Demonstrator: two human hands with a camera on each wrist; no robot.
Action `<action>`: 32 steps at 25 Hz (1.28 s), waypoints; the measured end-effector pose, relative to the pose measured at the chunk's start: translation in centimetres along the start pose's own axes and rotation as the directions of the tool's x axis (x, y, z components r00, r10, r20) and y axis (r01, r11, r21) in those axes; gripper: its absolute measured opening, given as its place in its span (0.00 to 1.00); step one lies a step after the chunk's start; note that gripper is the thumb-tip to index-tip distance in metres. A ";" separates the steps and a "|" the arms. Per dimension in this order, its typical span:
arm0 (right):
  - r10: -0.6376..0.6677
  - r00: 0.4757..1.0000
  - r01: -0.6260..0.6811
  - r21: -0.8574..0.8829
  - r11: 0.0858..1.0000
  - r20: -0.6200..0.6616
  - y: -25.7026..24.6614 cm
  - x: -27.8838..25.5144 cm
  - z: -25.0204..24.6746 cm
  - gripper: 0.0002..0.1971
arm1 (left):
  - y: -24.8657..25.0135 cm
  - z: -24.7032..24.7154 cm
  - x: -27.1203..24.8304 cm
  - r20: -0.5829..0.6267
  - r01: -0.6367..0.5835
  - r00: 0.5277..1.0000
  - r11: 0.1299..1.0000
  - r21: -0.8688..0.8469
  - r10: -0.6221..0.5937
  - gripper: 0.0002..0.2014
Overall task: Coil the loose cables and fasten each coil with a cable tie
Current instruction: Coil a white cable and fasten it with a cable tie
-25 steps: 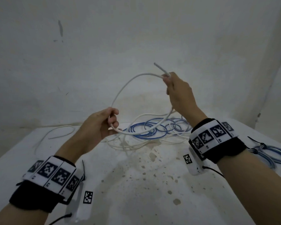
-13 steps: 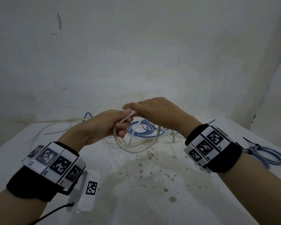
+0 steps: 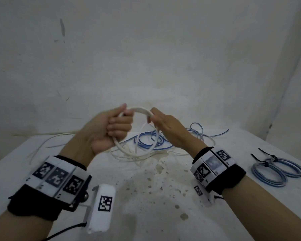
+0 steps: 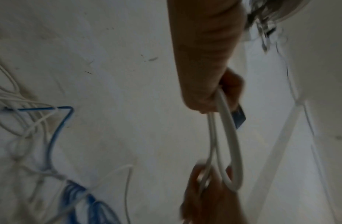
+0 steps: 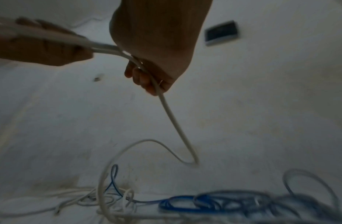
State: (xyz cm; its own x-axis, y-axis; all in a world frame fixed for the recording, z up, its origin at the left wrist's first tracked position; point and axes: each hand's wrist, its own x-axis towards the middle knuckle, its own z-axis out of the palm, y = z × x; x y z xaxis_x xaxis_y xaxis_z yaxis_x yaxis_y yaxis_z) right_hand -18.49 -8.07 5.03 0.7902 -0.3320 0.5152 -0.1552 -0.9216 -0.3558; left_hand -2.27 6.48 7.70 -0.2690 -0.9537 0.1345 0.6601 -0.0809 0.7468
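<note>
My left hand point(image 3: 117, 130) grips a white cable point(image 3: 141, 109) in its fist, held above the table. The cable forms a round loop about a hand's width across. My right hand point(image 3: 155, 119) pinches the loop's right side, a short gap from the left hand. In the left wrist view the white loop point(image 4: 234, 144) runs from the left hand point(image 4: 210, 97) down to the right hand point(image 4: 206, 191). In the right wrist view the cable's free length point(image 5: 172, 119) hangs from the right hand point(image 5: 147, 78) to the tangle below. A loose blue cable point(image 3: 149, 140) lies behind the hands.
Two tied blue-grey coils point(image 3: 276, 171) with black cable ties point(image 3: 261, 154) lie at the table's right. More loose white cable point(image 3: 47, 146) trails at the back left. The stained white table point(image 3: 146, 197) meets a wall behind and another at the right.
The right hand came down from holding the cable end high and met the left hand. Both hands have since risen and now hold a closed white loop between them.
</note>
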 end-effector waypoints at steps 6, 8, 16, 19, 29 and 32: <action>0.154 0.988 -0.146 0.189 0.971 -0.030 6.1 -1.7 0.0 0.16 | 6.1 0.5 -3.4 -0.093 -0.355 0.934 0.916 -0.185 0.344 0.13; 0.161 0.986 -0.157 0.110 0.981 -0.031 6.6 -1.4 -0.6 0.13 | 6.3 1.4 -4.2 -0.199 -0.499 0.861 0.853 -0.153 0.468 0.11; -0.476 0.829 0.542 -0.627 0.560 0.293 0.1 -3.0 -0.4 0.04 | 2.3 3.3 0.3 -0.232 -0.495 0.677 0.665 0.559 0.699 0.25; -0.721 0.649 0.680 -0.610 0.406 0.242 -4.2 -2.3 0.4 0.08 | -3.8 3.1 2.1 -0.177 -0.156 0.878 0.616 0.773 0.444 0.33; -0.252 0.960 0.220 -0.228 0.948 -0.122 -3.5 0.1 -4.3 0.21 | -6.5 1.4 -0.1 0.038 -0.115 0.993 0.819 0.562 0.114 0.23; -0.078 0.985 0.093 0.090 0.992 -0.155 -0.5 1.3 -4.0 0.19 | -6.5 2.2 -0.5 0.004 -0.247 0.960 0.834 0.493 0.282 0.18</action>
State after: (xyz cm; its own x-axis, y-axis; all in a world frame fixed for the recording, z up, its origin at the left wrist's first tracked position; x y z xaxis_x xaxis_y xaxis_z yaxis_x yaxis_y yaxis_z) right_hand -19.77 -8.83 8.94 0.6983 -0.2860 0.6562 -0.0267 -0.9265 -0.3753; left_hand -7.96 8.14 4.24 -0.0752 -0.9366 0.3422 0.2719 0.3109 0.9107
